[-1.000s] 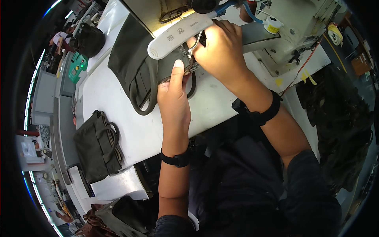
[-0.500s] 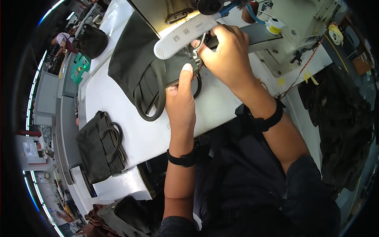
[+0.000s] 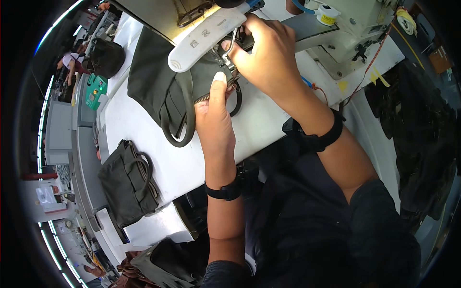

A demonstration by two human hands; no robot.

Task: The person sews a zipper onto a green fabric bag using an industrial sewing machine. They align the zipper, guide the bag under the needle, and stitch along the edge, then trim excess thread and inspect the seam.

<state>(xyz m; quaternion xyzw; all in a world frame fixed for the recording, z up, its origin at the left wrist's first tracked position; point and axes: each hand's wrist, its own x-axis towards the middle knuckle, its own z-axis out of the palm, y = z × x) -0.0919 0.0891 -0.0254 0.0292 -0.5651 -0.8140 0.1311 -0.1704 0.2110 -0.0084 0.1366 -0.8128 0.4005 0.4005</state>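
Note:
A dark grey handbag (image 3: 149, 81) with looped handles and a metal-toothed zipper lies on the white table under the head of a sewing machine (image 3: 165, 17). My left hand (image 3: 213, 115) grips the bag's zippered edge, its thumb on top and the other fingers mostly hidden beneath. Close beside the metal presser foot (image 3: 229, 65), my right hand (image 3: 269, 57) is curled, thumb and fingers closed in around the needle area. What those fingertips hold, if anything, is hidden. A pale elongated lamp (image 3: 206, 38) hangs over the bag, near the right fingertips.
A second dark bag (image 3: 128, 185) lies at the table's left edge. Farther back are a black bag (image 3: 104, 57) and a green box (image 3: 96, 91). Dark material (image 3: 418, 144) hangs at the right, and more bags (image 3: 168, 261) lie lower left. A person (image 3: 72, 62) is in the far left background.
The whole view has shifted slightly. Both hands keep nearly the same places at the bag's zippered edge and the needle area.

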